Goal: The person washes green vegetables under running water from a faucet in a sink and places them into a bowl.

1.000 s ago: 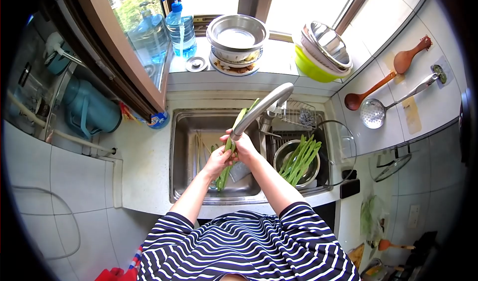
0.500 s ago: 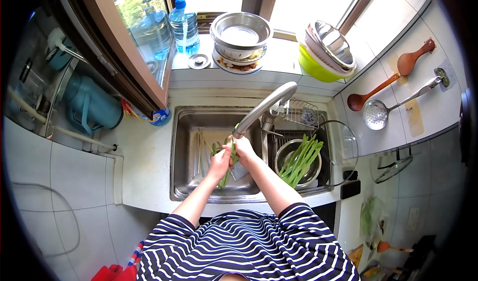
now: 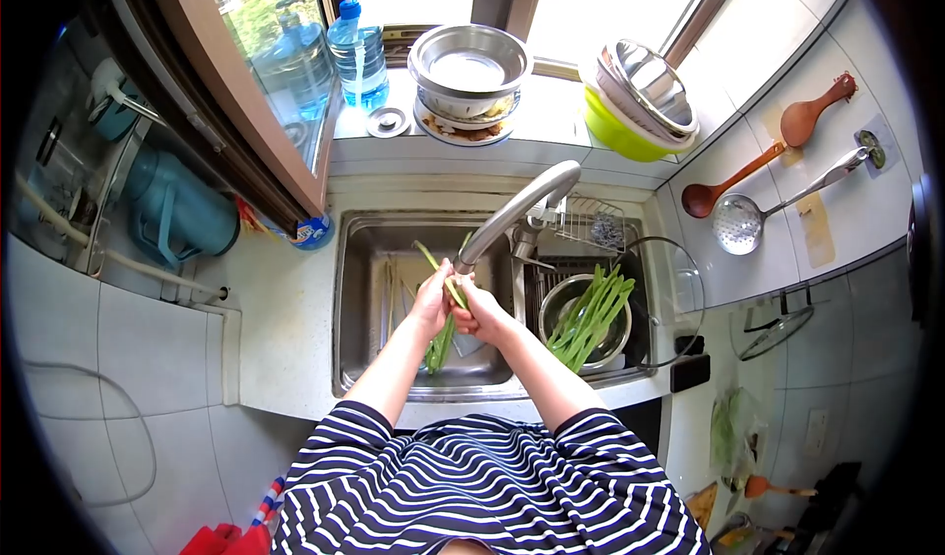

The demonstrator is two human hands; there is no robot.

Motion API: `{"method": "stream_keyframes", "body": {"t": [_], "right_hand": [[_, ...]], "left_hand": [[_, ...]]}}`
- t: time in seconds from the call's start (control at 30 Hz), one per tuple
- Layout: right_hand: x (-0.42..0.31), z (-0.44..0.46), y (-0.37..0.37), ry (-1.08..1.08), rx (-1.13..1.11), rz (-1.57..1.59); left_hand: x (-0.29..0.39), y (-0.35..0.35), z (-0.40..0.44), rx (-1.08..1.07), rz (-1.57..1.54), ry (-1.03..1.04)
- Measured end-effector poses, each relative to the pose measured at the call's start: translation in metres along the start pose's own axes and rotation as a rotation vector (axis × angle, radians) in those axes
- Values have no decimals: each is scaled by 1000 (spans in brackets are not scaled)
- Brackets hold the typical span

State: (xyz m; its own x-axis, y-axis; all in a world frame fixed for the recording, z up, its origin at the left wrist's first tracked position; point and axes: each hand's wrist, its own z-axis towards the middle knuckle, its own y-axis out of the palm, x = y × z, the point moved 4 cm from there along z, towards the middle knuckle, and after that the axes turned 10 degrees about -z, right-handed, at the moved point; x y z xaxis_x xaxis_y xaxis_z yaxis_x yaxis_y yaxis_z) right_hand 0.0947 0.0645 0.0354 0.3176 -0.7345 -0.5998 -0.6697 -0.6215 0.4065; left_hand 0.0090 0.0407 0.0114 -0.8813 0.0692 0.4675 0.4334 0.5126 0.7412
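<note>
Green stalks (image 3: 594, 317), seemingly done, heap the right-of-centre bowl (image 3: 559, 305) — left hand (image 3: 431, 302) and right hand (image 3: 480, 315) clasp other stalks (image 3: 456, 293), loose ones (image 3: 439, 348) remaining below.

A skimmer (image 3: 738, 224) hangs beside a brown ladle (image 3: 700, 200) on the tiled wall (image 3: 778, 255).

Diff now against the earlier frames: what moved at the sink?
Since the first frame, the left hand has moved slightly away from the body; the right hand has drawn toward it. A held long green vegetable now points upper left; at first one pointed upper right. Nothing visibly let go. Unchanged: faucet, greens in the steel bowl.
</note>
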Motion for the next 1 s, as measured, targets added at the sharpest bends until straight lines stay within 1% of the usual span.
{"method": "stream_keyframes", "body": {"t": [0.03, 0.13, 0.17, 0.2, 0.27, 0.3, 0.37, 0.4, 0.47, 0.5, 0.53, 0.57, 0.6, 0.67, 0.7, 0.8, 0.9, 0.93, 1.0], "right_hand": [[2, -5, -3, 9, -4, -4], [15, -15, -4, 51, -15, -173], [23, -14, -5, 33, -48, -125], [26, -17, -7, 28, -54, -170], [33, -19, -11, 55, 11, -319], [33, -17, -14, 38, 53, -398], [35, -8, -24, 1, 140, -558], [25, -8, -24, -177, 140, -607], [12, -1, -29, -177, 303, -487], [-2, -1, -21, -198, 143, -311], [-9, 1, -20, -260, 294, -256], [-14, 12, -19, -355, 269, -222], [-25, 16, -12, -451, 244, -188], [-35, 17, 1, -535, 291, -99], [-38, 14, 9, -574, 314, -53], [-31, 25, 7, -503, 378, -95], [-27, 36, 2, -442, 450, -228], [-25, 39, -1, -423, 478, -269], [-21, 46, -1, -404, 375, -174]], "left_hand": [[-2, -1, 2, -7, 36, -35], [-9, -4, 10, 110, -29, 54], [-11, -10, 14, 92, -82, 33], [-9, -7, 17, 64, -35, 69], [-15, -7, 13, 68, -80, 25], [-13, -1, 6, 119, -44, 53], [-9, -5, 6, 90, 52, 126], [-8, -4, 4, 75, 100, 161], [-5, 1, 0, 95, 249, 282], [-7, -2, -1, 98, 309, 329], [-10, -4, -3, 100, 370, 376], [-13, -6, -6, 87, 505, 428], [-14, -6, -7, 29, 620, 473], [-26, -11, -9, 106, 889, 474], [-16, 8, -28, 197, 926, 491], [-20, -8, -22, 147, 987, 497], [-24, -15, -25, 173, 1149, 561], [-25, -17, -27, 193, 1145, 547], [-26, -17, -30, 230, 1138, 520]]}}
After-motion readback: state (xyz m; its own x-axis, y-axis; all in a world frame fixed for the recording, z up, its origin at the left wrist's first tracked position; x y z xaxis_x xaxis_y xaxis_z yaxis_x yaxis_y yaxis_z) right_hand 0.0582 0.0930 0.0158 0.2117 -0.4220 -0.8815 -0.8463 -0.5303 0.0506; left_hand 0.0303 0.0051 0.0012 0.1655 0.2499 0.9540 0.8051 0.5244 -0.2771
